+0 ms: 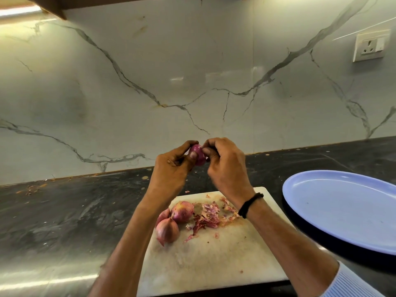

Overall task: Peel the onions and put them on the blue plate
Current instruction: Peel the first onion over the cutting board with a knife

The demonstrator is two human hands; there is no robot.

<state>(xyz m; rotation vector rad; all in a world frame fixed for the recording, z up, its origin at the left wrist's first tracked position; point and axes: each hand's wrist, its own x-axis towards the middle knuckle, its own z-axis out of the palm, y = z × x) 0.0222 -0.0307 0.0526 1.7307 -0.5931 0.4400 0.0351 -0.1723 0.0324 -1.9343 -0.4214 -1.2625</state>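
Raised above the counter, my left hand [173,166] grips a small purple onion [198,154], thumb pressed on its front. My right hand [225,163] pinches the onion's right side with curled fingertips. Below, on the white cutting board [210,264], lie three onions in their skins: one [182,211] at the back, one [167,230] in front, and one [162,216] partly hidden behind my left forearm. A heap of torn onion skins [209,215] lies beside them. The blue plate [342,209] sits to the right with nothing on it.
The dark stone counter [64,211] runs left and right, with skin scraps near the marble backsplash [192,82]. A wall socket [370,48] sits at the upper right. The plate's left rim is close to the board's right edge.
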